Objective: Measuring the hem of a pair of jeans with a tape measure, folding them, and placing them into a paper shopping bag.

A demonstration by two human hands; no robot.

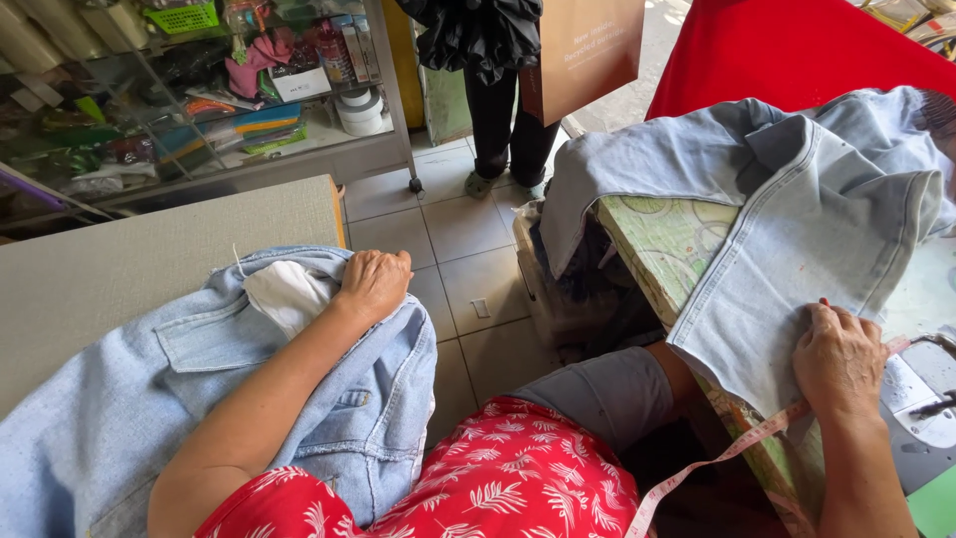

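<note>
Left hand [375, 282] rests palm down, fingers curled loosely, on a light blue denim jacket [189, 399] heaped on the grey counter [119, 264] at the left; the fingers press on the cloth near a white pocket lining [287, 294] turned out just beside the hand, not clamped around anything that shows. Right hand [839, 359] lies flat with fingers together on a second piece of light denim [797, 229], which is spread over a green patterned counter [669, 239] on the right and hangs off its near edge. A pink measuring tape [717, 460] runs out from under the right hand, down off the denim edge and toward the lap; cannot tell whether the fingers pinch the tape or only hold it down. The two hands are well apart, one on each garment. Between the two counters sits the person's lap in a red dress with white leaf print [508, 478], with a grey sleeve-like cloth [607, 394] beside it. Right of the right hand is part of a grey sewing machine bed [916, 399]. Beyond the denim lies red cloth [787, 50]. Behind the grey counter stands a glass display cabinet [199, 100] full of coloured goods. On the tiled floor [458, 249] past the jacket stands another person in dark trousers [508, 120] holding a brown paper bag [583, 50].
</note>
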